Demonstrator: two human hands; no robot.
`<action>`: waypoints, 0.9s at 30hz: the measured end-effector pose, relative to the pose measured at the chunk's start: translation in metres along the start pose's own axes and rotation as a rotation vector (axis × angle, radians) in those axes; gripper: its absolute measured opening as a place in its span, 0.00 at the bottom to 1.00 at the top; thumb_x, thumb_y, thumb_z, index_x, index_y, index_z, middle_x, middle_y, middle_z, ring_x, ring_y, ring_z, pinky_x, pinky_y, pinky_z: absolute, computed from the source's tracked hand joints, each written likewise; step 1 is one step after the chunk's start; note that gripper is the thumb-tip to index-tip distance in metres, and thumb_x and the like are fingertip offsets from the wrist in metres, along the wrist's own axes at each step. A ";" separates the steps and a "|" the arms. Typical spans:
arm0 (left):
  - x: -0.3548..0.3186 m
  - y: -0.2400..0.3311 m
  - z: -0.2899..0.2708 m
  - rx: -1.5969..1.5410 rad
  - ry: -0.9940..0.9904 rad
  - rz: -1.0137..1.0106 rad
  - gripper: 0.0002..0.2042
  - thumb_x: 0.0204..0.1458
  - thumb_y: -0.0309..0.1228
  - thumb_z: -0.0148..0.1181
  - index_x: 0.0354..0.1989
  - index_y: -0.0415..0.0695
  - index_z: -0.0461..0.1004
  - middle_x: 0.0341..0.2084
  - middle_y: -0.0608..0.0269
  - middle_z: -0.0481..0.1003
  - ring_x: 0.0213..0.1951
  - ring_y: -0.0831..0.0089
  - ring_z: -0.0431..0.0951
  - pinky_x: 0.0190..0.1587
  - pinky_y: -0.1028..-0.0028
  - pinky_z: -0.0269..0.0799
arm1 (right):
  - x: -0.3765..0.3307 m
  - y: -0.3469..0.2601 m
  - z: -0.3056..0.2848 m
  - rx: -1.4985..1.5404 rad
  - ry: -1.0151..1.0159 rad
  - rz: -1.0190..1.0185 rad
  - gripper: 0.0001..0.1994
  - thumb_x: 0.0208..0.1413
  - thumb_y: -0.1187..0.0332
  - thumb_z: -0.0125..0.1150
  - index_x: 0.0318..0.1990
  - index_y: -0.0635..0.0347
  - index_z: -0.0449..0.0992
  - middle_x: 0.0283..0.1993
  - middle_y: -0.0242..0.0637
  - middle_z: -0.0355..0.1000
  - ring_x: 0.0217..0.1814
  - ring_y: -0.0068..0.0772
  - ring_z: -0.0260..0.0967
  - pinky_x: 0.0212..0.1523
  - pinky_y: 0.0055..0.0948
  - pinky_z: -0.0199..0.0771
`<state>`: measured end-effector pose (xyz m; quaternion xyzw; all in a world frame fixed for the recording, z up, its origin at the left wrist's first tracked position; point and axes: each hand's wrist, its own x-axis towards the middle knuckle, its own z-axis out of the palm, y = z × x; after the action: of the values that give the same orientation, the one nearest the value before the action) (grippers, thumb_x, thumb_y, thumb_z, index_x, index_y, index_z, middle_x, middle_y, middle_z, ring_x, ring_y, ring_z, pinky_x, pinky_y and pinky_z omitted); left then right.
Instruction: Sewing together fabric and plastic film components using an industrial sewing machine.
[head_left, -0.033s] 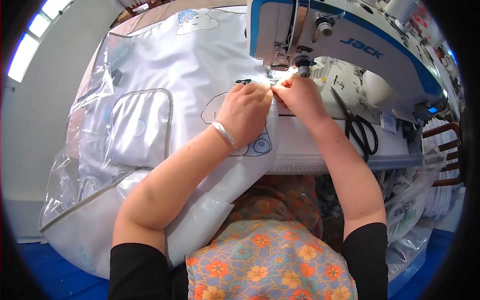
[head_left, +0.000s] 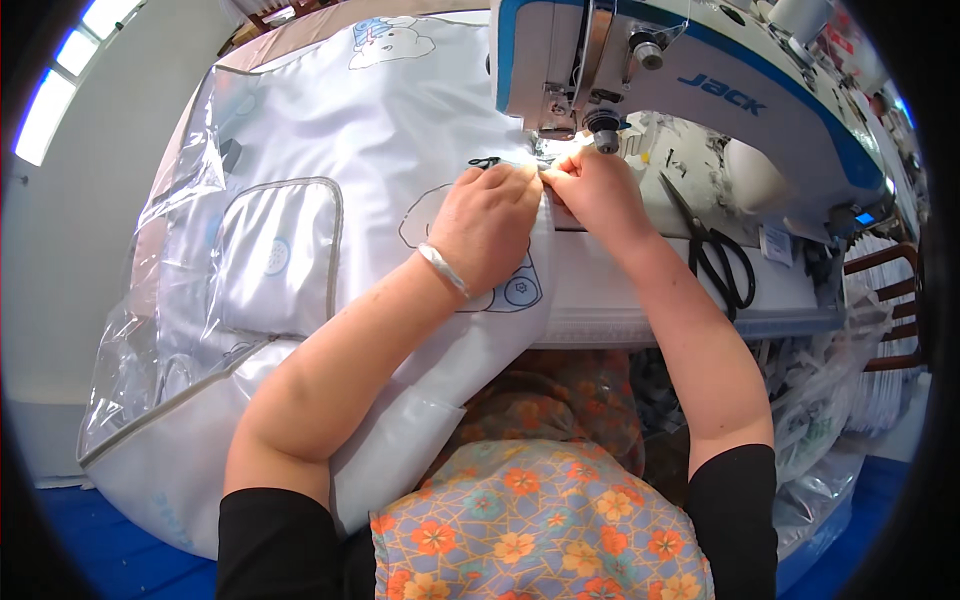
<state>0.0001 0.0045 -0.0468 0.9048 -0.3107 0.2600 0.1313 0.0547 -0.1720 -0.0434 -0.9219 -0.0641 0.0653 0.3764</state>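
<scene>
White printed fabric (head_left: 290, 120) with grey-edged panels spreads under the sewing machine (head_left: 560, 60) and hangs over the table's front edge. My left hand (head_left: 488, 222) presses down on it near the needle area, fingers curled and closed at its right edge. Close beside it, my right hand (head_left: 602, 192) pinches the same edge; the two sets of fingertips almost meet. What lies exactly between the fingers is hidden by glare and by the hands. A small black clip-like piece (head_left: 485, 162) lies on the fabric just beyond my left knuckles.
Black-handled scissors (head_left: 722, 262) rest on the table to the right of my right forearm. Thread scraps and a white rounded object (head_left: 752, 178) sit under the machine arm. Clear plastic (head_left: 130, 350) covers the fabric's left side. A wooden chair (head_left: 890, 300) stands at the right.
The fabric and my left hand have shifted very slightly to the left. Both hands keep the same closed pose at the fabric edge.
</scene>
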 end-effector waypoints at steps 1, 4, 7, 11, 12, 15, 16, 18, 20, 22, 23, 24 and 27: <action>-0.001 0.000 0.000 -0.004 0.000 -0.005 0.17 0.48 0.25 0.53 0.47 0.38 0.77 0.44 0.61 0.79 0.51 0.66 0.75 0.57 0.67 0.66 | -0.005 0.002 0.002 -0.066 0.124 -0.145 0.07 0.54 0.69 0.66 0.36 0.62 0.79 0.25 0.36 0.76 0.26 0.27 0.74 0.31 0.28 0.75; -0.002 0.001 0.002 -0.017 0.029 -0.019 0.16 0.47 0.25 0.53 0.46 0.38 0.77 0.44 0.60 0.79 0.49 0.66 0.75 0.56 0.67 0.67 | -0.022 0.010 0.004 -0.225 0.308 -0.456 0.08 0.55 0.69 0.63 0.41 0.58 0.79 0.29 0.37 0.75 0.29 0.37 0.75 0.32 0.35 0.75; 0.000 0.002 0.002 -0.023 0.015 -0.019 0.16 0.47 0.25 0.53 0.46 0.39 0.77 0.43 0.60 0.79 0.49 0.66 0.75 0.54 0.67 0.67 | -0.028 0.012 0.002 -0.402 0.329 -0.595 0.09 0.56 0.70 0.59 0.44 0.54 0.79 0.32 0.37 0.74 0.33 0.42 0.75 0.33 0.39 0.75; 0.003 -0.002 0.002 -0.017 -0.009 -0.030 0.16 0.46 0.25 0.53 0.45 0.40 0.77 0.42 0.62 0.79 0.49 0.66 0.75 0.53 0.67 0.68 | -0.030 0.010 0.001 -0.573 0.270 -0.608 0.10 0.56 0.71 0.57 0.45 0.51 0.79 0.32 0.36 0.70 0.35 0.41 0.74 0.34 0.40 0.76; 0.004 -0.003 0.003 -0.018 -0.011 -0.041 0.15 0.46 0.25 0.53 0.44 0.40 0.77 0.41 0.63 0.79 0.48 0.66 0.75 0.53 0.67 0.68 | -0.030 0.010 0.002 -0.576 0.268 -0.606 0.10 0.56 0.71 0.57 0.45 0.51 0.79 0.32 0.36 0.70 0.35 0.41 0.74 0.34 0.40 0.76; 0.010 -0.005 0.001 -0.045 -0.073 -0.057 0.13 0.45 0.25 0.55 0.41 0.42 0.78 0.41 0.63 0.79 0.49 0.65 0.75 0.54 0.66 0.68 | -0.031 0.012 0.002 -0.611 0.298 -0.647 0.11 0.54 0.72 0.57 0.44 0.51 0.79 0.33 0.36 0.69 0.36 0.41 0.73 0.35 0.40 0.76; 0.011 -0.006 0.001 -0.043 -0.074 -0.059 0.13 0.45 0.25 0.55 0.41 0.42 0.78 0.41 0.63 0.79 0.49 0.65 0.75 0.54 0.66 0.68 | -0.032 0.013 0.001 -0.578 0.290 -0.633 0.10 0.54 0.72 0.58 0.44 0.53 0.79 0.33 0.37 0.71 0.35 0.41 0.74 0.35 0.40 0.75; 0.013 -0.008 0.003 -0.054 -0.009 -0.038 0.12 0.44 0.25 0.57 0.39 0.43 0.78 0.41 0.62 0.78 0.49 0.64 0.75 0.54 0.65 0.68 | -0.031 0.013 -0.005 -0.542 0.281 -0.619 0.10 0.55 0.72 0.59 0.44 0.55 0.79 0.33 0.39 0.72 0.35 0.41 0.74 0.34 0.41 0.75; 0.012 -0.012 0.003 -0.053 -0.033 -0.045 0.11 0.44 0.25 0.57 0.39 0.43 0.78 0.42 0.61 0.78 0.49 0.64 0.75 0.54 0.64 0.68 | -0.027 0.013 -0.016 -0.260 0.319 -0.569 0.09 0.56 0.71 0.60 0.44 0.60 0.79 0.32 0.41 0.74 0.33 0.42 0.75 0.35 0.38 0.74; 0.014 -0.014 0.002 -0.056 -0.051 -0.043 0.11 0.45 0.25 0.58 0.39 0.43 0.78 0.43 0.61 0.78 0.49 0.64 0.75 0.54 0.64 0.68 | -0.017 0.017 -0.034 0.054 0.432 -0.476 0.08 0.57 0.74 0.63 0.43 0.64 0.79 0.29 0.37 0.75 0.28 0.28 0.72 0.33 0.27 0.71; 0.016 -0.014 0.001 -0.064 -0.068 -0.039 0.14 0.45 0.24 0.58 0.42 0.42 0.77 0.45 0.59 0.78 0.50 0.62 0.75 0.54 0.63 0.69 | -0.013 0.014 -0.044 0.095 0.468 -0.519 0.07 0.55 0.73 0.65 0.41 0.63 0.79 0.30 0.40 0.76 0.29 0.30 0.74 0.32 0.28 0.73; 0.016 -0.015 0.001 -0.071 -0.084 -0.036 0.17 0.45 0.24 0.57 0.46 0.42 0.76 0.47 0.56 0.77 0.50 0.59 0.75 0.54 0.62 0.69 | -0.011 0.009 -0.054 0.135 0.505 -0.562 0.07 0.53 0.73 0.68 0.39 0.63 0.80 0.30 0.44 0.76 0.29 0.33 0.77 0.32 0.29 0.75; 0.019 -0.011 0.005 -0.048 -0.059 -0.027 0.11 0.45 0.26 0.59 0.39 0.42 0.78 0.44 0.57 0.78 0.49 0.63 0.75 0.53 0.63 0.69 | -0.016 0.010 -0.059 0.079 0.467 -0.491 0.08 0.53 0.71 0.68 0.39 0.62 0.80 0.30 0.43 0.76 0.27 0.31 0.76 0.31 0.28 0.74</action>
<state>0.0222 0.0015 -0.0412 0.9127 -0.3085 0.2238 0.1472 0.0500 -0.2221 -0.0070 -0.8537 -0.1938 -0.2379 0.4207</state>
